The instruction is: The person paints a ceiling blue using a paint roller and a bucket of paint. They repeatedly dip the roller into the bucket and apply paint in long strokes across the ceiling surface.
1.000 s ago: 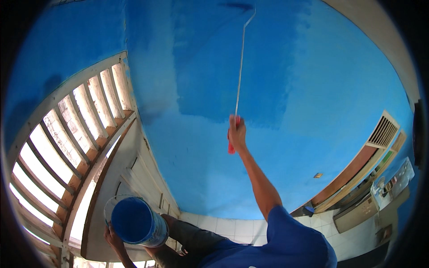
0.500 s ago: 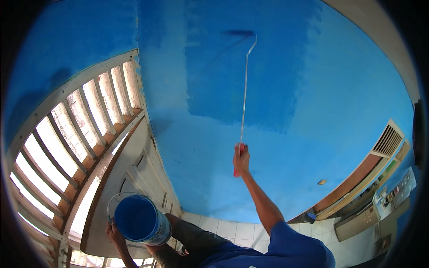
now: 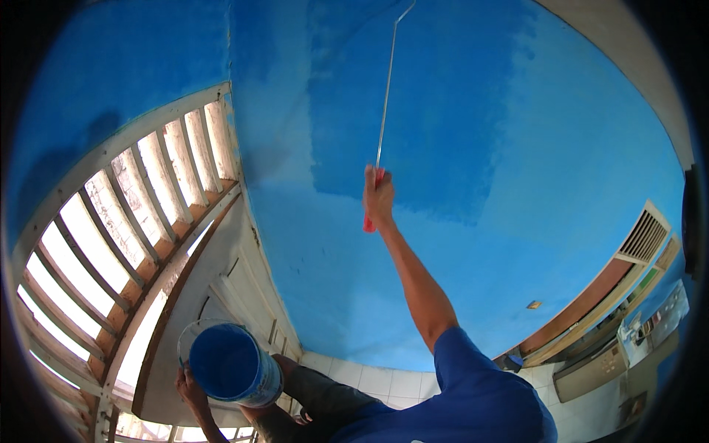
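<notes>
My right hand (image 3: 381, 199) is wrapped round the red handle of a paint roller (image 3: 385, 103), raised in front of the blue wall (image 3: 576, 170). Its long metal rod runs upward and bends near the top edge of the picture; the roller head is out of view. A darker blue painted patch (image 3: 443, 133) lies behind the rod. Low on the left, my left hand (image 3: 190, 390) grips a blue paint bucket (image 3: 264, 378) at its left side, by the thin wire handle. The bucket tilts, and its inside is coated blue; how much paint it holds I cannot tell.
Left of me is a slatted window opening (image 3: 133, 199) with a pale door (image 3: 185, 325) below it. White floor tiles (image 3: 377, 380) run along the wall's foot. On the right are a vent grille (image 3: 644, 235) and a cluttered doorway (image 3: 591, 347).
My right hand has moved up and slightly left, carrying the roller up the wall until its head left the picture. My left hand and the bucket have hardly moved.
</notes>
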A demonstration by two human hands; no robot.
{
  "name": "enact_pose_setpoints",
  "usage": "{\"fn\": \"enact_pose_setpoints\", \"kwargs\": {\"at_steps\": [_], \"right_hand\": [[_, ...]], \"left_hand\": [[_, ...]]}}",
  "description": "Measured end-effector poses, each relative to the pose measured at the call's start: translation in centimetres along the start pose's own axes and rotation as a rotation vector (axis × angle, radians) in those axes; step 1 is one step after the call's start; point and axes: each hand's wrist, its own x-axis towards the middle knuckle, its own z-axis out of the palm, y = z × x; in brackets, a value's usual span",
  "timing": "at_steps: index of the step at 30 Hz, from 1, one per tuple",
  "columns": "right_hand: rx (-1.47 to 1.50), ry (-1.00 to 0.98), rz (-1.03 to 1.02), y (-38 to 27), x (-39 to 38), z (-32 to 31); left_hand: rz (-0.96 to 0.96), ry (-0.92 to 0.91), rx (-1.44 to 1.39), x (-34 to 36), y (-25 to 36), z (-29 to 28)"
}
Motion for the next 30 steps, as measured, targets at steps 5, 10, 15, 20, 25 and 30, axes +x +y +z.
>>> {"fn": "enact_pose_setpoints", "kwargs": {"at_steps": [5, 10, 15, 20, 25, 30], "right_hand": [[-0.079, -0.045, 0.106, 6.6, -10.8, -1.3], [-0.092, -0.077, 0.229, 12.5, -24.3, -2.9], [-0.14, -0.118, 0.413, 13.8, -30.9, -4.9], [-0.109, -0.148, 0.382, 12.7, -28.3, -3.5], [-0.024, -0.092, 0.251, 8.8, -20.1, 0.5], [0.034, -0.061, 0.122, 4.2, -10.8, 3.2]], "left_hand": [[0.018, -0.027, 0.072, 0.2, 0.0, -0.3], [-0.022, -0.017, 0.003, 0.2, -0.5, -0.4], [-0.016, -0.024, -0.022, 0.1, 0.1, -0.1], [0.009, -0.017, 0.035, 0.3, -0.7, -0.2], [-0.012, -0.004, 0.004, 0.3, -0.6, -0.1], [-0.042, 0.025, 0.002, 0.0, -0.2, 0.0]]}}
